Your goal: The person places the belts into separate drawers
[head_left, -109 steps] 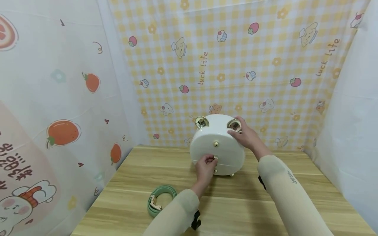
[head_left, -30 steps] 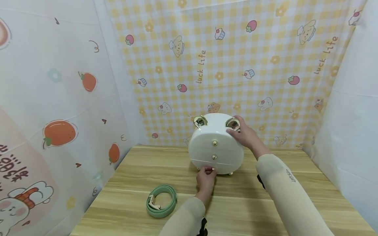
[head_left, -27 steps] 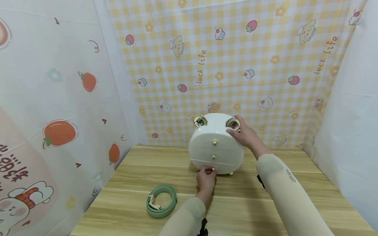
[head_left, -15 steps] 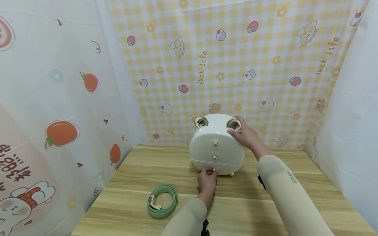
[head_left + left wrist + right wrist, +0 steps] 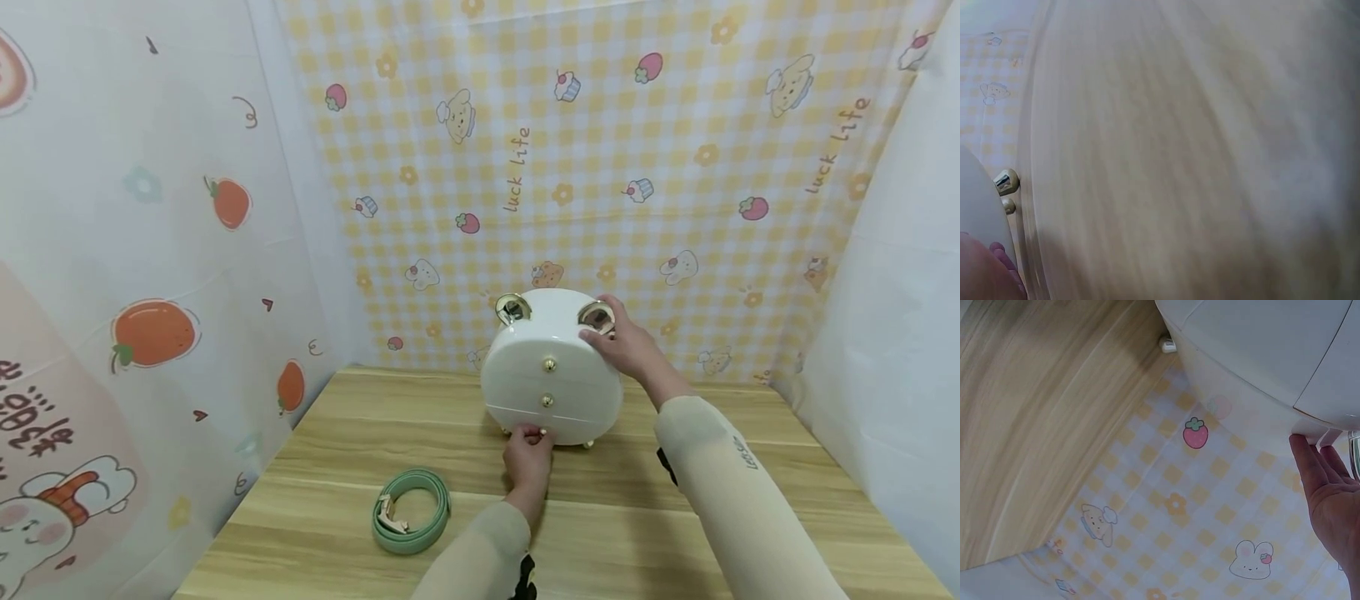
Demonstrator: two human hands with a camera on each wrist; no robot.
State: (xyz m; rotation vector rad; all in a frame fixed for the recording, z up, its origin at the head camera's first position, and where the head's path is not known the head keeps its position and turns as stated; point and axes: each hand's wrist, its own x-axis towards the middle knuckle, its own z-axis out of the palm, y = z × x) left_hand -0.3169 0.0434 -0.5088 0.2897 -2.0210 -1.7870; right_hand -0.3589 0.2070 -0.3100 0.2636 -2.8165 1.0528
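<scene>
A glossy white round drawer box (image 5: pixel 517 383) stands on short feet at the back of the table, with two gold ear-shaped pieces on top. Gold knobs run down its front; the middle knob (image 5: pixel 547 401) and upper knob (image 5: pixel 550 365) are uncovered. My left hand (image 5: pixel 528 462) pinches the lowest knob (image 5: pixel 543 432), below a thin seam. My right hand (image 5: pixel 628 340) grips the box's upper right, thumb in front beside the right gold ear (image 5: pixel 597 317). In the right wrist view, fingers (image 5: pixel 1310 465) touch the box's side. The left wrist view shows only part of the left hand (image 5: pixel 988 272).
A coiled green belt (image 5: pixel 411 546) with a rose-gold buckle (image 5: pixel 392 515) lies on the wood-grain table (image 5: pixel 322 508), left of the left forearm. A yellow-checked cloth (image 5: pixel 420 250) hangs close behind the box. Pale cloths hang at both sides.
Since the earliest frame, my left hand has moved down from the middle knob to the lowest one. Over the last second both hands have stayed in place; the view has shifted slightly.
</scene>
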